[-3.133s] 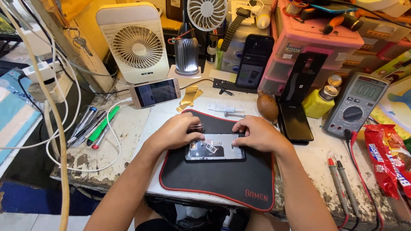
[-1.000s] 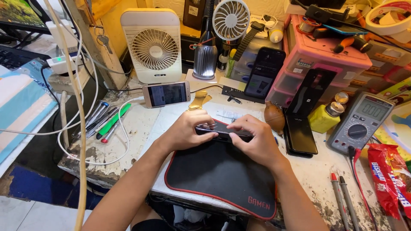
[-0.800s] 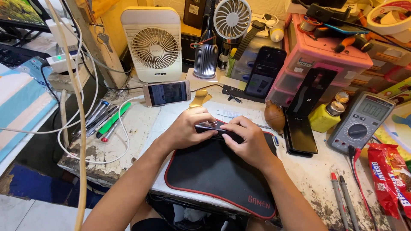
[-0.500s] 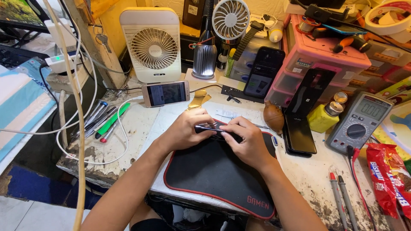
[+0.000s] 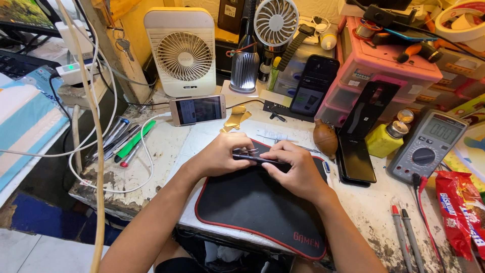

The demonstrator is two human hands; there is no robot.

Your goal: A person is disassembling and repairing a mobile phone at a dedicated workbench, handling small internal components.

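Above black mat (image 5: pixel 252 202), phone (image 5: pixel 260 159) now lifted & tilted on edge vs flat earlier; left hand (image 5: pixel 220 156) & right hand (image 5: pixel 295 169) both gripping it.

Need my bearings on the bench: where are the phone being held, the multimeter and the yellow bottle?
phone (image 5: pixel 260 160), head view, on its dark edge between both hands.
multimeter (image 5: pixel 424 155), head view, on its round dial.
yellow bottle (image 5: pixel 383 144), head view, on its yellow body.

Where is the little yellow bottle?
In the head view, the yellow bottle stands on the right side of the bench, between the black phone and the grey multimeter.
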